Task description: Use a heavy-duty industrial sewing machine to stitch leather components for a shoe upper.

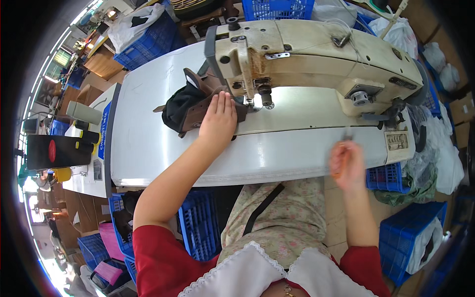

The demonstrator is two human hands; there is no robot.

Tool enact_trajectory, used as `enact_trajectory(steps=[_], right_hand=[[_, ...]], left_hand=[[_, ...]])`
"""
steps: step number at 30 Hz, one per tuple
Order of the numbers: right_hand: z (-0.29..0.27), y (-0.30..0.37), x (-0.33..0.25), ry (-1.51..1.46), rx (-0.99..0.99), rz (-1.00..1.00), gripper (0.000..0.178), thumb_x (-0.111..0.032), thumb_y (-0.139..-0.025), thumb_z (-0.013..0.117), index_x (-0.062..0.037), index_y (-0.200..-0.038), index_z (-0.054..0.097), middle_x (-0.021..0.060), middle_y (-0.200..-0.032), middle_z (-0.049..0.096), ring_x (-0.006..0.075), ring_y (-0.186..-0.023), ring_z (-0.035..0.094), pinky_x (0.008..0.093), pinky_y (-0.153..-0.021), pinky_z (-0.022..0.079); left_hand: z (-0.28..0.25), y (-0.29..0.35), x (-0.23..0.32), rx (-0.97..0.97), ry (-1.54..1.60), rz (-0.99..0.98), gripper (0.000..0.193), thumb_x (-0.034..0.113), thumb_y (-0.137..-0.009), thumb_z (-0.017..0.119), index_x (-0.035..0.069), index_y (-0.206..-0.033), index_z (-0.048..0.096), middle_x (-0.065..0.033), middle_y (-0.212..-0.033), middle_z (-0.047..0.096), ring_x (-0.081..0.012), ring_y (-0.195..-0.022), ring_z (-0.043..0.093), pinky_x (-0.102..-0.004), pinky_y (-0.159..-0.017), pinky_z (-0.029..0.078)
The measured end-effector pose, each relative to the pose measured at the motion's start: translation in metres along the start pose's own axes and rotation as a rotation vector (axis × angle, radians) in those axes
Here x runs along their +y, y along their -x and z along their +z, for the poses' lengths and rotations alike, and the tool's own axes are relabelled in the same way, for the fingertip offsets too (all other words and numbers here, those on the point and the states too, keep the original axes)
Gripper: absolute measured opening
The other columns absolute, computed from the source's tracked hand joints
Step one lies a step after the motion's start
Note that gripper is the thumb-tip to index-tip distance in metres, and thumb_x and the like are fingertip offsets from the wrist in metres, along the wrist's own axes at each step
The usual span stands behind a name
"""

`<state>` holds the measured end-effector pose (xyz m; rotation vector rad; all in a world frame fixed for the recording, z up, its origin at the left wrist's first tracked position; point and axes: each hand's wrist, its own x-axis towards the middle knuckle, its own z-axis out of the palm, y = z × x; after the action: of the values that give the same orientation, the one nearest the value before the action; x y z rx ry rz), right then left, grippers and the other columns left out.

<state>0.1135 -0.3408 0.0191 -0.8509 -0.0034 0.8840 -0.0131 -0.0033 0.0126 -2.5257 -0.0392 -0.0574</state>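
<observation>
On the white counter [143, 143] sits your black-and-brown cloth piece [183, 105]. Your left hand [219, 118] lies flat on it, fingers straight, maybe steadying it by the sewing machine [316, 69]. Your right hand [346, 161] has its fingers curled around a blurry orange tool [337, 174], perhaps held apart to leave room.

bunched black-brown piece [187, 105], blurred orange tool [345, 160]

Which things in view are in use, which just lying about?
Seem in use:
brown-and-black piece under the left hand
sewing machine, next to the piece
blurred orange tool in the right hand

Seem just lying about:
blue crates
white plastic bags
</observation>
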Motion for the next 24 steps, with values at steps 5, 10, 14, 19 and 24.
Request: enact_trajectory(steps=[5, 10, 14, 19, 24], right_hand=[[0.123, -0.027, 0.067, 0.688, -0.245, -0.235, 0.052, -0.010, -0.088, 0.068, -0.0063, -0.133, 0.042, 0.0028, -0.068, 0.059, 0.0099, -0.053, 0.053, 0.0243, -0.046, 0.041], [0.189, -0.073, 0.114, 0.919, -0.099, -0.993, 0.082, -0.009, -0.091, 0.066, 0.0024, -0.153, 0.012, 0.0124, -0.095, 0.067, 0.0137, -0.073, 0.061, 0.0247, -0.067, 0.048], [0.218, -0.085, 0.117, 0.941, -0.004, -1.093, 0.088, -0.015, -0.092, 0.068, 0.0048, -0.152, 0.006, 0.0163, -0.108, 0.067, 0.0137, -0.073, 0.060, 0.0254, -0.065, 0.048], [0.210, -0.102, 0.112, 0.548, -0.171, -1.046, 0.058, -0.009, -0.093, 0.065, 0.0008, -0.141, 0.033, 0.0090, -0.100, 0.066, 0.0066, -0.066, 0.054, 0.0190, -0.060, 0.043], [0.183, -0.092, 0.091, 0.354, -0.195, -0.841, 0.027, 0.000, -0.092, 0.061, 0.0014, -0.118, 0.054, 0.0039, -0.087, 0.065, 0.0038, -0.068, 0.053, 0.0179, -0.064, 0.044]], left_hand=[[0.003, -0.001, 0.002, -0.013, -0.006, -0.018, 0.052, 0.020, -0.093, 0.045, -0.010, -0.135, 0.047, -0.0287, -0.144, 0.045, -0.0397, -0.139, 0.039, -0.0490, -0.118, 0.023], [-0.013, -0.011, 0.010, -0.202, 0.087, -0.089, 0.065, 0.029, -0.093, 0.046, 0.000, -0.149, 0.029, -0.0194, -0.154, 0.031, -0.0348, -0.145, 0.027, -0.0445, -0.120, 0.019], [0.017, 0.002, 0.010, 0.105, -0.054, -0.121, 0.057, 0.030, -0.094, 0.047, 0.002, -0.144, 0.040, -0.0233, -0.149, 0.038, -0.0378, -0.141, 0.033, -0.0471, -0.119, 0.020], [0.013, -0.006, 0.011, 0.074, 0.277, -0.062, 0.055, 0.028, -0.094, 0.047, -0.003, -0.139, 0.046, -0.0275, -0.146, 0.042, -0.0392, -0.141, 0.034, -0.0493, -0.118, 0.020], [0.004, -0.001, 0.008, -0.017, 0.107, -0.138, 0.052, 0.020, -0.094, 0.043, -0.008, -0.138, 0.045, -0.0264, -0.148, 0.042, -0.0364, -0.142, 0.035, -0.0451, -0.120, 0.018]])
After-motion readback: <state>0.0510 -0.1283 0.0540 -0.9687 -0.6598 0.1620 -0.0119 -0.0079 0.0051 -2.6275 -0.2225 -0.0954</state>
